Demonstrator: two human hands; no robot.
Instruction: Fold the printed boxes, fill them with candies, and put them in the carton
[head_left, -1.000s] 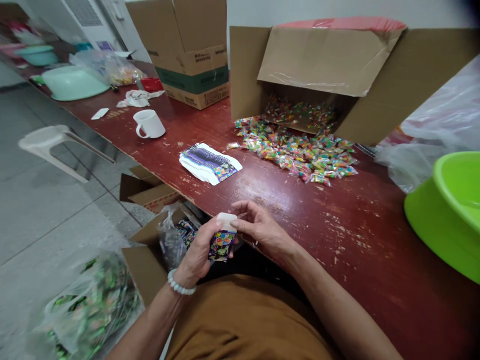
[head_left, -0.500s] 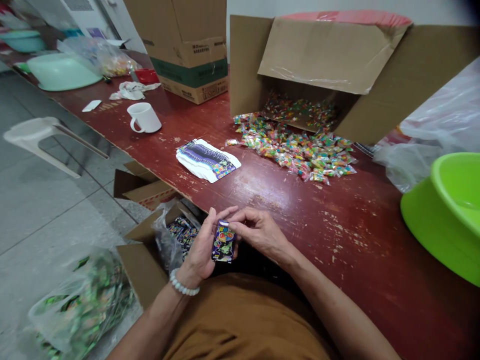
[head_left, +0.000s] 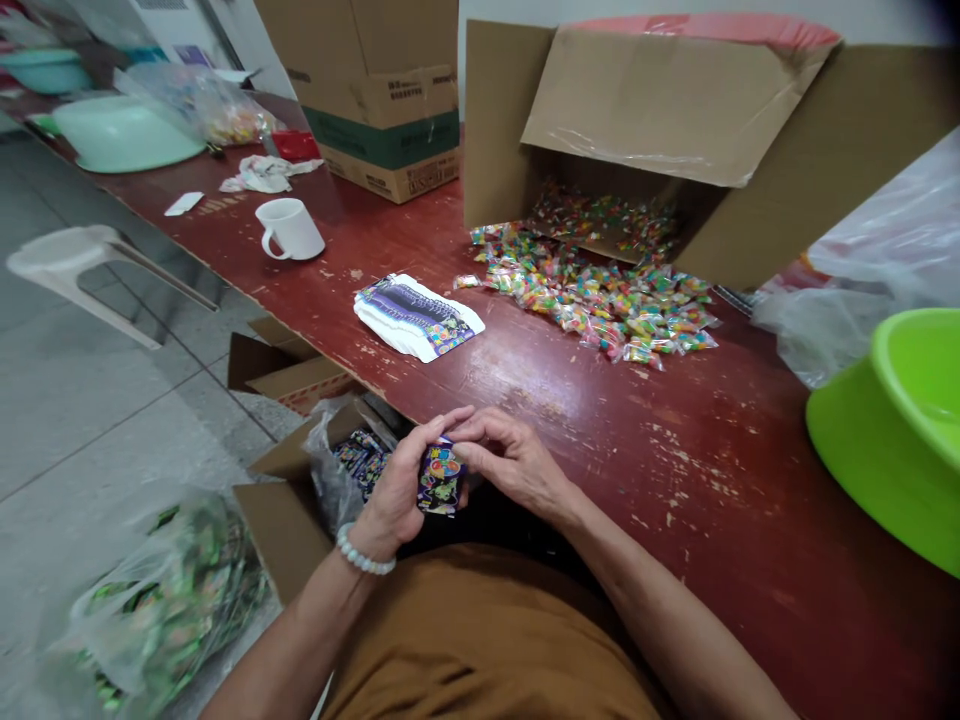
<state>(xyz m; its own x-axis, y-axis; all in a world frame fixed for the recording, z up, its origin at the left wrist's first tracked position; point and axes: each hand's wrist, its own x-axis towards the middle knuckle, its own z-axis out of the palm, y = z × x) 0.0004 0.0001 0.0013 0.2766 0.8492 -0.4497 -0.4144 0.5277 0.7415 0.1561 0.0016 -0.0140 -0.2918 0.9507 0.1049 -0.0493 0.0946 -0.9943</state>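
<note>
A small dark purple candy box with colourful print is held in front of my body, near the table's edge. My left hand is wrapped round its left side and back. At its top end, the fingers and thumb of my right hand close on the upper edge. Beyond my hands, a fanned stack of flat printed cartons lies on the red table. Several wrapped candies spill from an open cardboard box behind it.
A white mug and a tall carton stand further back. To the right is a green basin. Below the table edge, an open box holds several dark packets. A bag of green packets rests at lower left.
The white flap at the top of the candy box no longer shows. My left thumb has moved over to the top end, and my right fingers have come closer round it.
</note>
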